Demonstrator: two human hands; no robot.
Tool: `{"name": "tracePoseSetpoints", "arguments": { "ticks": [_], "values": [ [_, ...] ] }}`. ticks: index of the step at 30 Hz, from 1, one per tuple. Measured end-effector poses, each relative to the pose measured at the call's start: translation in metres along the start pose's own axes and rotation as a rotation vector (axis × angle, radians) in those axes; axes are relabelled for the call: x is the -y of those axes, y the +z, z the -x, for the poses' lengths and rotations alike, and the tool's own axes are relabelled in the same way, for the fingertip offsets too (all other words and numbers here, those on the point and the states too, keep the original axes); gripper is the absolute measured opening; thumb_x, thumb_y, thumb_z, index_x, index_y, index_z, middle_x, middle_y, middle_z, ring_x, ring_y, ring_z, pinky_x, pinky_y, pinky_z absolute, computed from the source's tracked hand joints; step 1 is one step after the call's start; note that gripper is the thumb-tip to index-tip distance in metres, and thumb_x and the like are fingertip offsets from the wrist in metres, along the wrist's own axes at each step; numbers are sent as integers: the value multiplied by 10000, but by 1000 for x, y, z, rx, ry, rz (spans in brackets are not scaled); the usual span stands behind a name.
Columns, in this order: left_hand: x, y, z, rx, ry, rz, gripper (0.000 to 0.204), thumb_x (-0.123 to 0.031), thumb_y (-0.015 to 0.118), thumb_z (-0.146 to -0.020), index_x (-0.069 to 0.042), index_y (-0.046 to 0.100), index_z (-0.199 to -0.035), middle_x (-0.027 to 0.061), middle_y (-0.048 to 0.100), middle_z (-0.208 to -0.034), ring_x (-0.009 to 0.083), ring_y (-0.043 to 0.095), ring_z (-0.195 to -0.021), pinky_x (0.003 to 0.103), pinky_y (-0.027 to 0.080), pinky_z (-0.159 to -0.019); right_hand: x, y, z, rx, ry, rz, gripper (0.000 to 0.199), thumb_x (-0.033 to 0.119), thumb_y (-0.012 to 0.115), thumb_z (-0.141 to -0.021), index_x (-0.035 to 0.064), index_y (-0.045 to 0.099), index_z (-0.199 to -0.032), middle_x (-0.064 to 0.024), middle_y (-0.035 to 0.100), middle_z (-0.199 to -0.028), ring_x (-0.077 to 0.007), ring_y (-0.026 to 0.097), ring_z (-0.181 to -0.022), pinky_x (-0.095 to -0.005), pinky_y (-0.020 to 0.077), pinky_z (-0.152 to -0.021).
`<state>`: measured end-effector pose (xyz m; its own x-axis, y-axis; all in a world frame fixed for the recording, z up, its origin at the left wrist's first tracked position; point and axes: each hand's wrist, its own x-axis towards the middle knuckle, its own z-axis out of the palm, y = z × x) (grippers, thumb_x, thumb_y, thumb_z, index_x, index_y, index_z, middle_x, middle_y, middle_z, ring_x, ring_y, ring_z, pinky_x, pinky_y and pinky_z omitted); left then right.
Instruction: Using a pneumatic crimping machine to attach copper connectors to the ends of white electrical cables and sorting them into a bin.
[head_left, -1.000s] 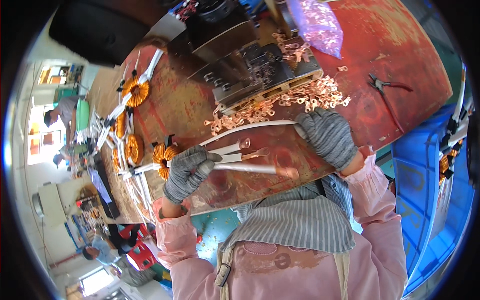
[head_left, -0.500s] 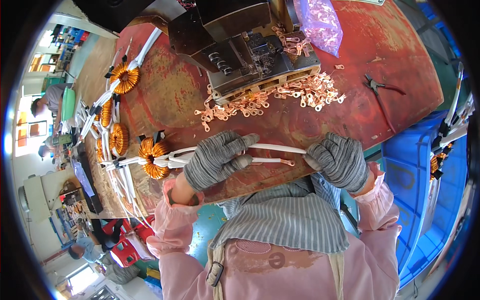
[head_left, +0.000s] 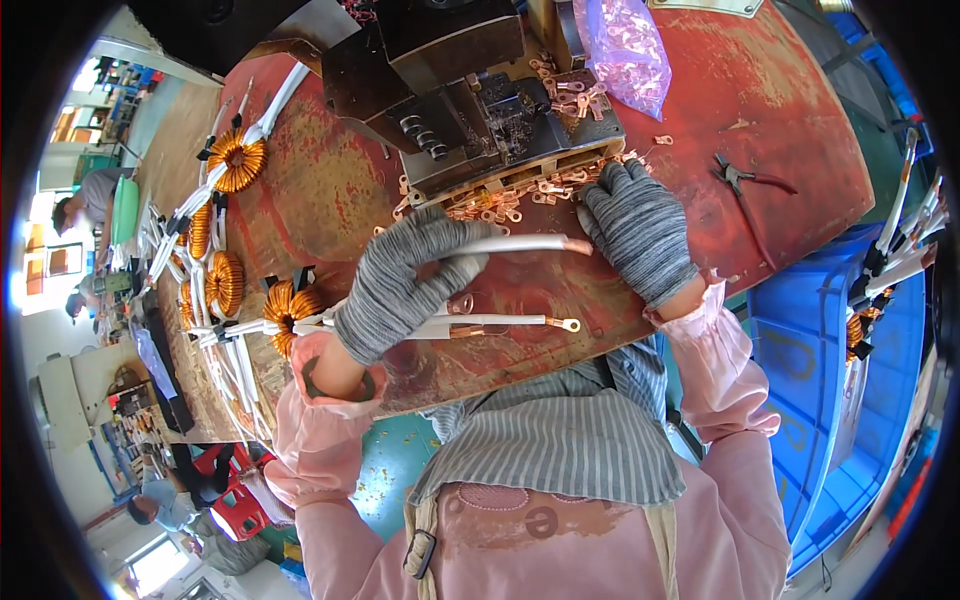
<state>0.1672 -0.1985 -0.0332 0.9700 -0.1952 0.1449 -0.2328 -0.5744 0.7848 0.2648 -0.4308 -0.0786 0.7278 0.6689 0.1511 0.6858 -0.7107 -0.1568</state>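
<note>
My left hand (head_left: 405, 285), in a grey knitted glove, is closed around a white cable (head_left: 530, 243). That cable's bare copper end points right, toward my other hand. Below it, a second white cable (head_left: 500, 320) lies along the table edge with a copper cable lug (head_left: 570, 325) on its tip. Both lead left toward a copper-wound ring coil (head_left: 290, 306). My right hand (head_left: 640, 235), gloved alike, rests with curled fingers at the right end of a pile of copper lugs (head_left: 490, 205). Whatever is under its fingertips is hidden.
A dark metal press (head_left: 470, 110) stands behind the pile. Beside it lies a clear purplish bag (head_left: 630, 60) of lugs. Red-handled pliers (head_left: 745, 185) rest on the right of the red table (head_left: 790, 120). More coils (head_left: 225, 283) lie left; a blue bin (head_left: 800, 350) stands right.
My right hand has let go of the white cable and moved up to the lug pile. My left hand has shifted slightly left, still holding the cable, whose bare copper end now shows.
</note>
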Motion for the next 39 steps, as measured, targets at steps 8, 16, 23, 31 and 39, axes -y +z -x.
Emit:
{"name": "tracePoseSetpoints", "arguments": {
  "ticks": [8,16,23,31,39],
  "values": [
    [-23,29,-33,87,288,-216,316,-189,625,-788,-132,612,-1099,65,541,-769,243,539,-689,336,443,-626,-3,3,7,-160,-66,-204,152,149,567,-776,57,586,-895,-92,549,-900,-271,544,-861,-359,490,-702],
    [-31,45,-40,87,230,-407,202,-181,561,-824,-105,615,-1004,92,539,-798,273,556,-698,359,451,-599,-18,-12,29,12,301,-1716,91,82,585,-854,7,544,-886,-50,588,-814,-95,581,-702,-227,486,-622],
    [-23,50,-39,-9,266,-408,215,-236,574,-826,-86,612,-975,114,576,-833,270,579,-668,372,474,-555,-23,-23,31,221,263,-1700,205,106,619,-832,-21,602,-992,-57,623,-787,-110,598,-666,-243,510,-581],
    [-25,55,-39,-50,333,-508,225,-243,581,-816,-84,611,-972,110,563,-812,270,573,-661,368,474,-549,-21,-25,30,216,163,-1678,221,118,595,-851,-11,597,-1030,-67,632,-843,-113,607,-708,-239,526,-638],
    [-27,52,-32,36,224,-602,270,-280,541,-837,-91,577,-1026,122,559,-889,291,572,-758,384,490,-643,-15,-25,25,208,148,-1567,188,108,576,-864,-26,577,-996,-73,623,-808,-106,591,-685,-240,506,-637]
  ]
}}
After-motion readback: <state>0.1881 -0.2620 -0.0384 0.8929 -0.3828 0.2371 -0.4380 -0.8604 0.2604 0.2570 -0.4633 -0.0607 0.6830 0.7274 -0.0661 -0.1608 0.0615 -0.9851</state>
